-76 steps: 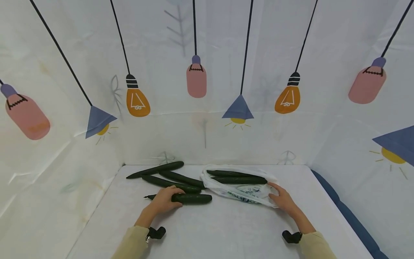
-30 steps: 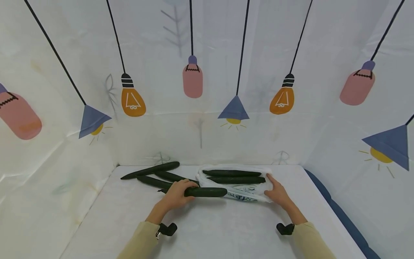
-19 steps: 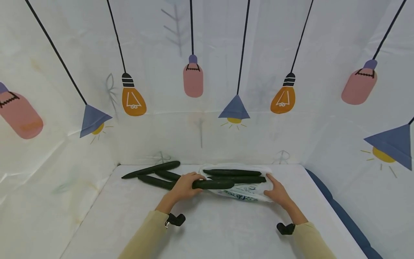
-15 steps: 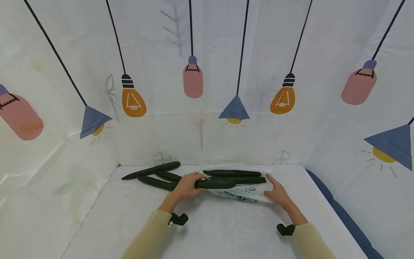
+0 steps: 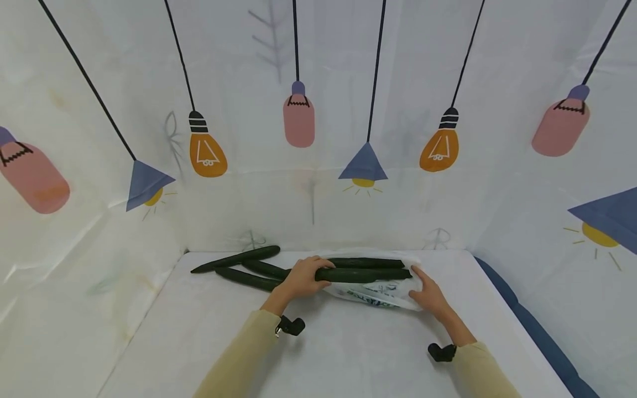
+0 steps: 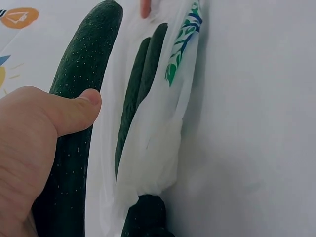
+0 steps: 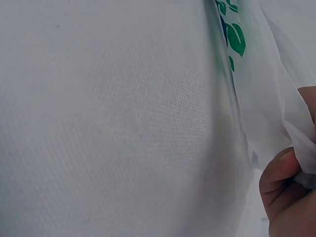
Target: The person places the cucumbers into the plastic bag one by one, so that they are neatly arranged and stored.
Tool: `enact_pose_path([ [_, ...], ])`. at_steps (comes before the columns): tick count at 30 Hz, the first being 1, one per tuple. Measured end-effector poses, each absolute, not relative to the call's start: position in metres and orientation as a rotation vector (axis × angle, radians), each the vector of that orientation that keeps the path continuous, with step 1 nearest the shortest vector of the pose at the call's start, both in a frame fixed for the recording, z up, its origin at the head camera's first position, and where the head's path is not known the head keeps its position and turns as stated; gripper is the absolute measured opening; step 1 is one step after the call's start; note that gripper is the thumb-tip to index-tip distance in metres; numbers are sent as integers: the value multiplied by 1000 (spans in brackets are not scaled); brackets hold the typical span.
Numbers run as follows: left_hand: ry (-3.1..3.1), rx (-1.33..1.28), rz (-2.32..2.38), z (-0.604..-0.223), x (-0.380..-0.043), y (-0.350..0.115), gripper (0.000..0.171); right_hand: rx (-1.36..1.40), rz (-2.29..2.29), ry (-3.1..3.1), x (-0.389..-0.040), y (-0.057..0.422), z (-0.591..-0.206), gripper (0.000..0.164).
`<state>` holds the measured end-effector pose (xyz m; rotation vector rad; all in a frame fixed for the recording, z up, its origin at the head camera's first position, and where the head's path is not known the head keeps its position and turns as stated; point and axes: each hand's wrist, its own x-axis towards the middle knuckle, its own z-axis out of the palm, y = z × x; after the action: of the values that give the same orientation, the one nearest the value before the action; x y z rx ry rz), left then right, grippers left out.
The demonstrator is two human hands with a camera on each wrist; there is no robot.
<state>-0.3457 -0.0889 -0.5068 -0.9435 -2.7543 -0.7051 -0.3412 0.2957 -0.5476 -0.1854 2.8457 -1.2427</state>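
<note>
At lower centre of the frame, the left grip (image 5: 303, 276) wraps round a cucumber (image 5: 343, 276) over the bag (image 5: 380, 299): stiff, probably weighty and slick, best taken mid-length! The right grip (image 5: 432, 293) pinches the bag's edge, surely light, floppy stuff.

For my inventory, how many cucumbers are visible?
6: one cucumber in the left hand, two in the white bag, three on the table at left. More may be hidden.
</note>
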Motion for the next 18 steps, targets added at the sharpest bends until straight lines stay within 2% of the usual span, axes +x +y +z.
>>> enact_pose_path([
  [18,-2793,-1075,-776,-493,-360,-37,41,-161,-1249,2859,-336,295,-552,73],
])
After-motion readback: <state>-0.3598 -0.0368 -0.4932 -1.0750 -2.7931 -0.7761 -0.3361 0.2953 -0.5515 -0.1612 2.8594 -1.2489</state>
